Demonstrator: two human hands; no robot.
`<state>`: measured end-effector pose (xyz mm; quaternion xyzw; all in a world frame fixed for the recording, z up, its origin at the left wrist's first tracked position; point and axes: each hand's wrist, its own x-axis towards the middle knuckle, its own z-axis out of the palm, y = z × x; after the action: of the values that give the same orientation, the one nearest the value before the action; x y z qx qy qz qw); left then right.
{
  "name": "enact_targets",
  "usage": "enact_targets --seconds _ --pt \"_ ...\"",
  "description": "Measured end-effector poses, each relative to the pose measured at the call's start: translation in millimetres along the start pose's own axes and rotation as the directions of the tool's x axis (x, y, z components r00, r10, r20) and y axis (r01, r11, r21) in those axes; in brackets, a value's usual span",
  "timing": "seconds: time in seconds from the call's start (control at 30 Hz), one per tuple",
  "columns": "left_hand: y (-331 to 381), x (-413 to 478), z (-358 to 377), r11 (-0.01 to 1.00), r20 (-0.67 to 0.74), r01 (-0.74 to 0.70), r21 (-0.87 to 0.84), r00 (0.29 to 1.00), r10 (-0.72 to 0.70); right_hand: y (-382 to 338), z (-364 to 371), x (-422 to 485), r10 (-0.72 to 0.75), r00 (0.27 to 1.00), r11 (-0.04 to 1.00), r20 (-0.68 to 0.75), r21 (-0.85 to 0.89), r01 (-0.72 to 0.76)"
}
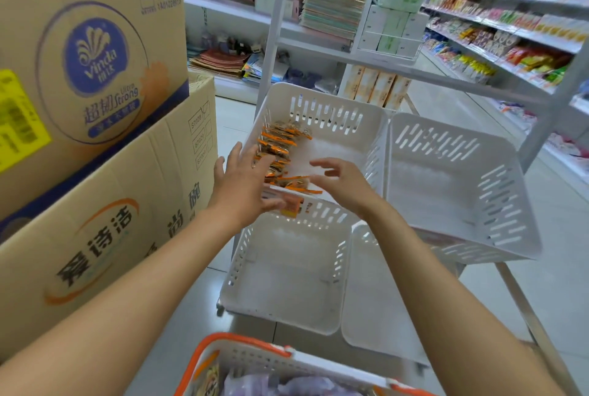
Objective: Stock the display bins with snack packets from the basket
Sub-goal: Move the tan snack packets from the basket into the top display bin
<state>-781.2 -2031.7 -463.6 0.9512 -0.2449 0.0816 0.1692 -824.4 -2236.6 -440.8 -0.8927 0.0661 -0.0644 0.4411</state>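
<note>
Though ragged, packet row (280, 153) front-to-back.

Two bare forearms, unclothed from the picture's lower edge to the wrists, smooth and slender, ending in a bare left hand (243, 186) and a bare right hand (345, 183), fingers slim and slightly motion-blurred, nails too soft to make out, skin of the right elbow likewise uncovered.
</note>
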Motion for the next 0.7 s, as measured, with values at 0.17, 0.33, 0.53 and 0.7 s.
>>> enact_targets --seconds 0.17,0.33,0.53,0.7 --pt "30.7 -70.3 -5.2 0.990 0.012 -0.072 -0.124 0.997 0.074 -1.0 10.9 -95.5 -0.096 0.982 0.995 -0.164 -0.032 0.092" --pt "38.0 -163.0 25.3 0.969 0.315 0.011 -0.246 0.947 0.069 53.4 28.5 -210.2 0.141 0.946 0.944 0.293 -0.327 -0.039" --pt "29.5 -252.3 62.6 0.921 0.376 0.085 -0.379 0.924 0.070 134.5 24.2 -320.7 0.414 0.831 0.818 0.372 -0.553 -0.160" --pt "50.1 -292.7 81.5 0.878 0.431 0.154 -0.454 0.900 0.065 160.4 39.5 -362.4 0.342 0.882 0.884 0.324 -0.429 -0.185"
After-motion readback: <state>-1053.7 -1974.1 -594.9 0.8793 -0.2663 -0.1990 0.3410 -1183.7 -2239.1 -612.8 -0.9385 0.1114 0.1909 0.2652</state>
